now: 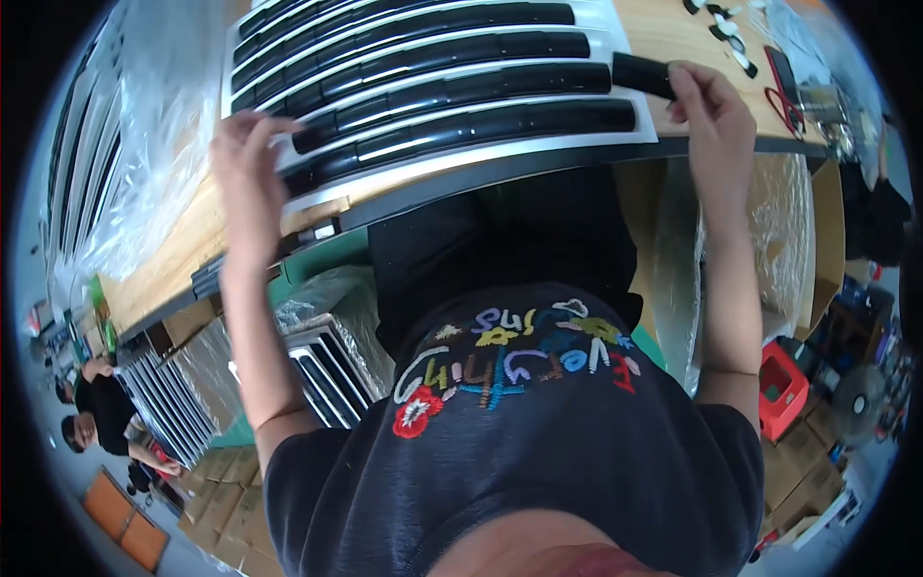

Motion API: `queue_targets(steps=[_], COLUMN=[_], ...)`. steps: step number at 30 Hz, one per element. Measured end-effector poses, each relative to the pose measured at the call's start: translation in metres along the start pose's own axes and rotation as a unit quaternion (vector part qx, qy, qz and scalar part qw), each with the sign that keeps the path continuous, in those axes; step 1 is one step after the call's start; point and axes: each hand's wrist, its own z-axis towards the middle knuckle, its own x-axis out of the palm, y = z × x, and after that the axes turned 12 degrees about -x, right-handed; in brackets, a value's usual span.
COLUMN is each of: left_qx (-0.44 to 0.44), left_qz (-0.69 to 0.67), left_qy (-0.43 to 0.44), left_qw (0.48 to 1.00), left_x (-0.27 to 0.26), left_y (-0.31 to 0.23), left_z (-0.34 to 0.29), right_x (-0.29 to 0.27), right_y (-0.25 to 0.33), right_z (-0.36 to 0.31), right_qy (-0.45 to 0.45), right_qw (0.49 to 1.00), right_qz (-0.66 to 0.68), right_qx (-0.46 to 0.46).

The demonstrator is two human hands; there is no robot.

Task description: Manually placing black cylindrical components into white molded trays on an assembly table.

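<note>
Glossy black curved strips lie in parallel rows on a white backing sheet (pixel 639 123) on the wooden table. Each row seems to be made of several short pieces end to end. My right hand (pixel 716 106) pinches one short black strip piece (pixel 642 75) just past the right end of a row, above the sheet's right edge. At the rows' left ends is my left hand (pixel 248 154), slightly blurred. Its fingers are apart and bent toward the left end of a black strip row (pixel 452 91); whether the fingertips touch it is unclear.
Red-handled scissors (pixel 784 108) and small black and white pieces (pixel 731 38) lie at the table's right. Clear plastic film (pixel 163 135) covers stacked strips at the left. Cardboard boxes (pixel 226 510) and a red plastic container (pixel 784 389) stand below. Another person (pixel 101 413) is at far left.
</note>
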Motion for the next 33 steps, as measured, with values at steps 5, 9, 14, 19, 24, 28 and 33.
queue_targets(steps=[5, 9, 14, 19, 24, 28, 33], left_qx=[-0.029, -0.027, -0.133, -0.153, -0.226, -0.256, -0.249], left_qz=[0.24, 0.163, -0.264, -0.484, -0.694, -0.729, -0.703], left_qy=[0.124, 0.129, 0.075, 0.058, 0.117, 0.203, 0.201], left_qw=[0.962, 0.978, 0.952, 0.86, 0.673, 0.602, 0.635], left_x=[-0.028, -0.033, -0.027, 0.001, 0.036, 0.06, 0.069], left_y=[0.045, 0.039, 0.006, -0.063, -0.115, -0.141, -0.159], left_z=[0.011, 0.016, 0.007, -0.004, -0.013, -0.017, -0.009], right_x=[-0.014, -0.005, 0.007, 0.034, -0.011, -0.008, -0.021], right_y=[-0.057, -0.059, -0.044, -0.02, -0.116, -0.18, -0.182], right_z=[0.022, 0.022, 0.022, 0.029, 0.117, 0.165, 0.131], right_qy=[0.033, 0.06, 0.062, 0.168, -0.117, -0.095, -0.054], right_qw=[0.997, 0.993, 0.993, 0.984, 0.96, 0.928, 0.915], right_qz=[-0.048, -0.087, -0.086, -0.034, -0.252, -0.36, -0.346], right_qx=[0.048, 0.057, 0.059, 0.045, -0.046, -0.005, -0.203])
